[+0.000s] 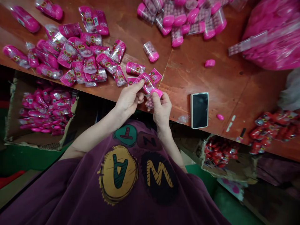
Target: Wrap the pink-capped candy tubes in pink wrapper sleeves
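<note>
At the table's front edge, my left hand (129,98) pinches a pink printed plastic sleeve (147,83) between thumb and fingers. My right hand (162,108) is closed around a small clear candy bottle (150,103) with a pink cap, filled with pink balls. The bottle's cap end touches or lies very near the sleeve; fingers hide the exact contact. Just beyond my hands lie another printed sleeve (155,76) and a pink-wrapped bottle (135,68). Farther off, an unwrapped bottle (151,51) lies alone on the wooden table (187,75).
Pink-wrapped bottles (79,47) pile up at left, above a carton (10,125) of similar ones. Unwrapped bottles (180,15) heap at the back, beside a pink bag (276,37). A phone (199,110), loose cap (210,63) and red packets (272,128) lie at right.
</note>
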